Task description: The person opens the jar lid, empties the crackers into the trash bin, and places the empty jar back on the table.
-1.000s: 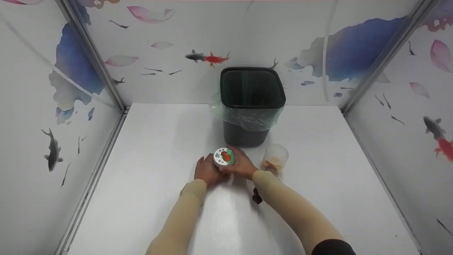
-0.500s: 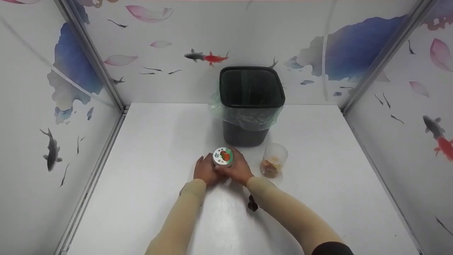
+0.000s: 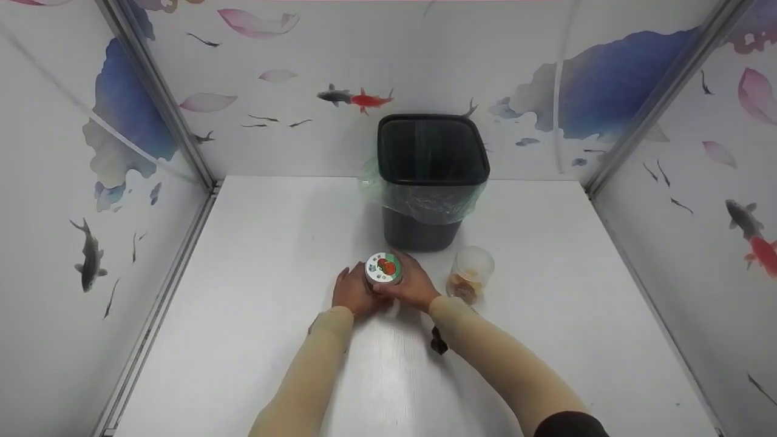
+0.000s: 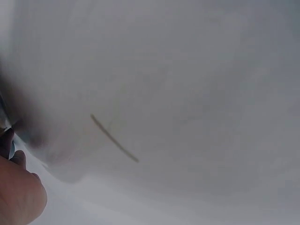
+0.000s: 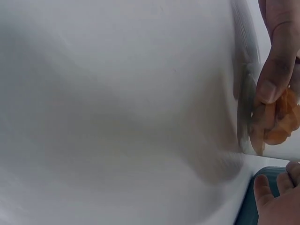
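In the head view, both hands hold a jar [image 3: 383,267] with a round white-and-green lid printed with red-orange fruit. My left hand [image 3: 351,294] wraps its left side. From the right, my right hand [image 3: 417,284] grips it, the thumb on its near side. Much of the jar's body is hidden by the hands. The right wrist view shows a clear jar wall with orange pieces [image 5: 281,126] behind it and a thumb [image 5: 272,84] pressed against it. Only a bit of a hand [image 4: 21,194] appears in the left wrist view.
A clear, lidless-looking container [image 3: 473,270] with yellowish-brown pieces at its bottom stands just right of the right hand. Behind the hands is a black bin [image 3: 422,233] with a thin plastic liner. Patterned walls bound the white table [image 3: 267,243] at the back and sides.
The right wrist has shifted slightly left and then partly back to the right, while the right hand stays at the jar. The left hand and the jar keep nearly the same place.
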A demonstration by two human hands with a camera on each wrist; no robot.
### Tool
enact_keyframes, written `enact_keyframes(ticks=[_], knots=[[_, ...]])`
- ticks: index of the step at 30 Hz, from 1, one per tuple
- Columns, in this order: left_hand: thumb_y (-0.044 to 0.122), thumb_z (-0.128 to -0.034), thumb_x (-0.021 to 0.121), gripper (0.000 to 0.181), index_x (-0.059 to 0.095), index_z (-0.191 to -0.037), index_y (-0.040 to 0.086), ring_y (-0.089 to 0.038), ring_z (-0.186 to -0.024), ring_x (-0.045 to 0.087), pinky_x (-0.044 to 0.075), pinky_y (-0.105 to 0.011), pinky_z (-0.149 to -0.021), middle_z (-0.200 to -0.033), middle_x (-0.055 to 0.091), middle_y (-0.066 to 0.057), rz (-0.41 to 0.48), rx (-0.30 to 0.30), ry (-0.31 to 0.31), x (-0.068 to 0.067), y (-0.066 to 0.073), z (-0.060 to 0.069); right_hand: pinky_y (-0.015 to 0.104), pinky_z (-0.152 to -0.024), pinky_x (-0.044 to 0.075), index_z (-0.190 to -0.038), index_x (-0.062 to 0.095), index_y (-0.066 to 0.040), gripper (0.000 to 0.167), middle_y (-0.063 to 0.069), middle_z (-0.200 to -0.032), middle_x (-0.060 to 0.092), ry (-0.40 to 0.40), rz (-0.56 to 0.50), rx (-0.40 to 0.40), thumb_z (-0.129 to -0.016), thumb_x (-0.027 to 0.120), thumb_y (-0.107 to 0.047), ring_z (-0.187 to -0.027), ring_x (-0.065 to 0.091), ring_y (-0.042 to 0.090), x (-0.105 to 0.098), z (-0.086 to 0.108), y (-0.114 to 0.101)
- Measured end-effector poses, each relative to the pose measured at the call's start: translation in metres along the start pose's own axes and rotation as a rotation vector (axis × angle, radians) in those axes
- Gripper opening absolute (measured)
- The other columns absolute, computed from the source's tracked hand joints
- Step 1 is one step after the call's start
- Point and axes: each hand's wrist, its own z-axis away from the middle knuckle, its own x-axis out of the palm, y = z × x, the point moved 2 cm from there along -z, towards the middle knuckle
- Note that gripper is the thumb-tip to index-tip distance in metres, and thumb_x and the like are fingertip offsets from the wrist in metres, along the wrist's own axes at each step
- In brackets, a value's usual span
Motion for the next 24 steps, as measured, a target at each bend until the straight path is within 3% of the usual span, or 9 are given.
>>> enact_keyframes(ticks=[7, 14, 18, 24], knots=[[0.049, -0.0772, 0.076, 0.079, 0.053, -0.136, 0.001, -0.028, -0.128, 0.052, 0.023, -0.047, -0.116, -0.127, 0.062, -0.011, -0.022, 0.012, 0.015, -0.001, -0.003, -0.001, 0.041, -0.115, 0.026, -0.156, 0.027, -0.006, 0.118, 0.009, -0.150, 0.041, 0.054, -0.040, -0.006, -0.068, 0.087, -0.057, -0.138, 0.038, 0.022, 0.011, 0.003, -0.003], [0.047, -0.0829, 0.071, 0.074, 0.053, -0.138, 0.001, -0.030, -0.133, 0.048, 0.021, -0.047, -0.117, -0.131, 0.060, -0.014, -0.009, 0.008, -0.012, -0.002, 0.000, -0.001, 0.039, -0.113, 0.030, -0.153, 0.031, -0.006, 0.113, 0.010, -0.146, 0.044, 0.133, -0.082, 0.031, -0.069, 0.087, -0.055, -0.133, 0.043, 0.022, 0.018, 0.005, -0.005], [0.050, -0.0830, 0.070, 0.076, 0.053, -0.138, 0.001, -0.030, -0.132, 0.048, 0.021, -0.046, -0.117, -0.131, 0.061, -0.014, -0.011, 0.005, -0.007, -0.002, 0.001, -0.001, 0.040, -0.113, 0.030, -0.152, 0.033, -0.008, 0.112, 0.010, -0.145, 0.046, 0.116, -0.065, 0.040, -0.068, 0.087, -0.057, -0.133, 0.044, 0.022, 0.015, 0.002, -0.002], [0.057, -0.0727, 0.078, 0.084, 0.056, -0.133, 0.002, -0.027, -0.121, 0.057, 0.025, -0.048, -0.115, -0.121, 0.063, -0.010, 0.000, 0.026, 0.019, 0.000, 0.000, 0.000, 0.040, -0.113, 0.030, -0.151, 0.038, -0.010, 0.108, 0.007, -0.146, 0.046, 0.041, -0.034, 0.002, -0.067, 0.089, -0.054, -0.133, 0.043, 0.021, 0.005, -0.003, 0.002]])
